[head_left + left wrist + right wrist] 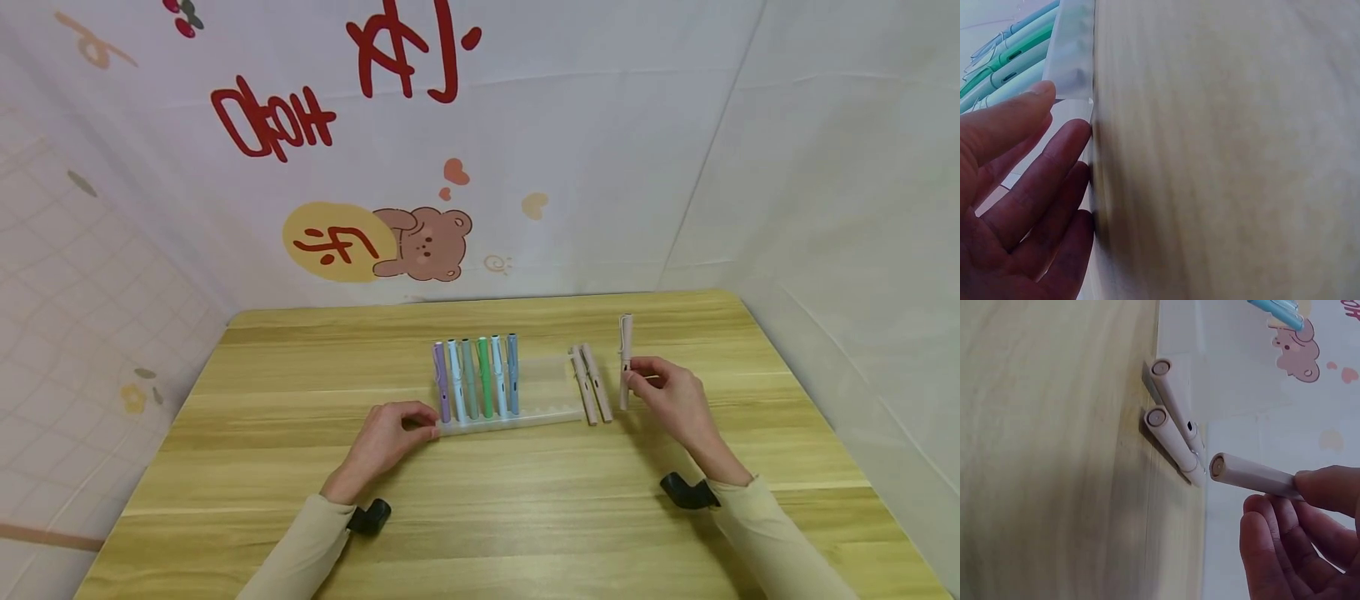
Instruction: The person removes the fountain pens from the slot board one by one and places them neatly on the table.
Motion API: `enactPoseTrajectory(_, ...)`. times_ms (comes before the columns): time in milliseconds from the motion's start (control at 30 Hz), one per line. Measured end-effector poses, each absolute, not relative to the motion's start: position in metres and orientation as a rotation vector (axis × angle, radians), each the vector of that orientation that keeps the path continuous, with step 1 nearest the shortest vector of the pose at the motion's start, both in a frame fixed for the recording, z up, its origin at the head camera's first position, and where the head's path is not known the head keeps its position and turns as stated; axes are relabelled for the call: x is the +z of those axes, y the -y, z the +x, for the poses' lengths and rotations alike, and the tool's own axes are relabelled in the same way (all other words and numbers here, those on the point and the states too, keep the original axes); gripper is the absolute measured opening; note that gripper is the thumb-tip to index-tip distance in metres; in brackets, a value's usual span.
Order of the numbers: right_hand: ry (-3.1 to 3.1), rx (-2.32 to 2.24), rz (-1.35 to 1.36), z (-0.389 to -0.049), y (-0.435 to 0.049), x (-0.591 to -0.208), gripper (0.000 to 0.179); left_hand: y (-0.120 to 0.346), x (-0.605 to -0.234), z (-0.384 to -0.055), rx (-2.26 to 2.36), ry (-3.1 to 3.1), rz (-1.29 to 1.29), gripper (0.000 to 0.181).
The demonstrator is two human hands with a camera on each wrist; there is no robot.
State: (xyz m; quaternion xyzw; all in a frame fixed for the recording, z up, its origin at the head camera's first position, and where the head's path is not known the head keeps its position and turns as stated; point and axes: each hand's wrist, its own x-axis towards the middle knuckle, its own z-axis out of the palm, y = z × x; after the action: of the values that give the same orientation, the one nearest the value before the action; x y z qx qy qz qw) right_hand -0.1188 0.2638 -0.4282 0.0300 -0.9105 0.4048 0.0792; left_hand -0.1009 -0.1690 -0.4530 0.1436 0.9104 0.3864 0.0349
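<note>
A clear plastic pen stand (517,422) holds several pens in a row at its left and middle, among them a purple pen (442,383) and a green pen (485,379). My left hand (393,437) pinches the stand's left end, the thumb on its front in the left wrist view. Between thumb and fingertips, my right hand (670,398) grips a pale pink pen (626,337), held nearly upright with its clip end up. Two more pinkish pens (1172,440) lie side by side on the table, by the stand's right end, left of the held pen.
The wood-grain table (495,517) reaches back to a white printed cloth (600,167) with a bear and red characters. More cloth hangs along the left and right sides. Each wrist wears a black camera mount (686,492).
</note>
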Motion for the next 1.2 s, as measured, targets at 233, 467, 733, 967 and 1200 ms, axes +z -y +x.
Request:
enactPoseTrajectory(233,2.783,1.239,0.097,-0.123,-0.269,-0.428,0.037,0.169,-0.452,-0.101,1.187,-2.793,0.432,0.009)
enactPoseTrajectory(467,2.816,1.380,0.089,-0.126,-0.272,-0.428,0.040,0.169,-0.452,-0.099,1.199,-2.796,0.430,0.009)
enactPoseTrajectory(733,2.817,1.507,0.113,-0.130,-0.275,-0.430,0.042,0.168,-0.451,-0.099,1.205,-2.791,0.395,0.009)
enactPoseTrajectory(967,2.823,1.605,0.126,-0.132,-0.276,-0.429,0.044,0.168,-0.452,-0.099,1.216,-2.779,0.388,0.009)
enactPoseTrajectory(1200,2.837,1.628,0.098,-0.138,-0.276,-0.430,0.041,0.168,-0.452,-0.099,1.213,-2.778,0.384,0.009)
